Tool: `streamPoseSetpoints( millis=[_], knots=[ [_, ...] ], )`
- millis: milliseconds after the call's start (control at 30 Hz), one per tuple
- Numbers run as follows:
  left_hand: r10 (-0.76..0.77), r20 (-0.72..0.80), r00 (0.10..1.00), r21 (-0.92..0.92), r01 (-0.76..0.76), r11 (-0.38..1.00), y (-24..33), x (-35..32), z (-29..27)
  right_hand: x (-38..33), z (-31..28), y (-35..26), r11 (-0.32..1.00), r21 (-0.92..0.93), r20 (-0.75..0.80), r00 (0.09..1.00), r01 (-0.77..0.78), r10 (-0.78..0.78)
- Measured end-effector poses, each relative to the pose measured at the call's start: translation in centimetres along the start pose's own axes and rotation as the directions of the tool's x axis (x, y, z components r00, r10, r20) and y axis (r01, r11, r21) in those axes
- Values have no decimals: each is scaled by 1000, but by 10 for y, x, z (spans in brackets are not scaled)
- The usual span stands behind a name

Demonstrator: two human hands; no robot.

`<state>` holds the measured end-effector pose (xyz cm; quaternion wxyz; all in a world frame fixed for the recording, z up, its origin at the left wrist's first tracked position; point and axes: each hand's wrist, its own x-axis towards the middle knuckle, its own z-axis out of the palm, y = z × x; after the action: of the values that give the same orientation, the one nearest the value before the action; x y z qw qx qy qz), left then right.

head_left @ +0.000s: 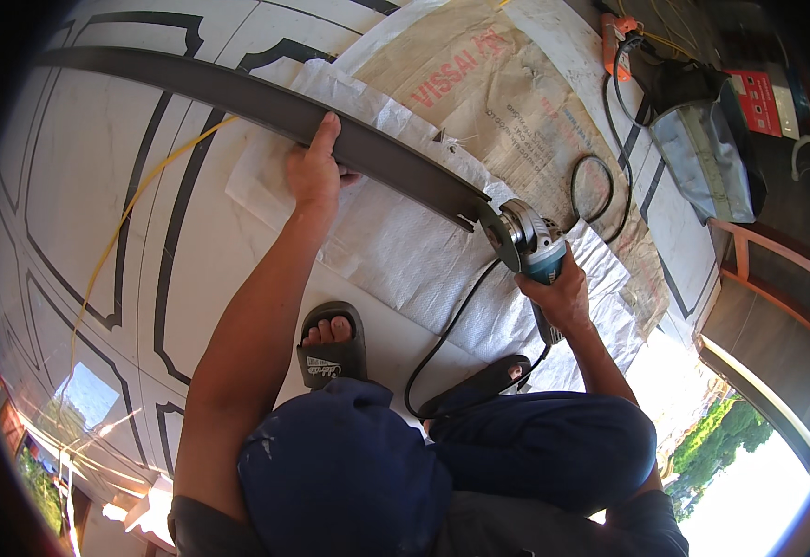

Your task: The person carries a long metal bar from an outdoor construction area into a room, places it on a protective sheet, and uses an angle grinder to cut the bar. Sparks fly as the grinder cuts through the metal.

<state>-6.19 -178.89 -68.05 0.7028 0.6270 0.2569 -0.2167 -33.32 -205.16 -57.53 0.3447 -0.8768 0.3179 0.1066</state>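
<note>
My left hand (317, 167) grips a long dark metal bar (266, 102), its thumb on top and its other fingers curled under the near edge. The bar slants from the far left down to the middle of the view. In my right hand (561, 290) is an angle grinder (537, 243) with a teal body and a silver head. Its disc (498, 234) stands at the bar's right end; whether it touches the metal I cannot tell. Beneath the bar lies a white woven sheet (405, 269).
A brown printed sack (479, 84) lies beyond the bar. The grinder's black cord (451, 325) loops near my sandalled feet (331, 343). A yellow cable (131, 209) crosses the patterned tile floor at left. A grey bag (707, 158) and a wooden frame (767, 241) stand at right.
</note>
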Motion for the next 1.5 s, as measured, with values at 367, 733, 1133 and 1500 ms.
streamPoseSetpoints(
  millis=[367,733,1133,1500],
  knots=[
    [12,13,1000,8,-12,1000,0,0,-1,5,0,0,1000,-1,12,1000,1,-1],
    [15,-3,1000,-12,-15,1000,-3,2,-2,8,1,1,1000,17,21,1000,2,-2],
    [22,-3,1000,3,-22,1000,-3,3,-1,12,5,5,1000,26,5,1000,7,-7],
    [17,6,1000,-21,-17,1000,-4,3,-1,11,3,-1,1000,21,9,1000,-8,7]
  ],
)
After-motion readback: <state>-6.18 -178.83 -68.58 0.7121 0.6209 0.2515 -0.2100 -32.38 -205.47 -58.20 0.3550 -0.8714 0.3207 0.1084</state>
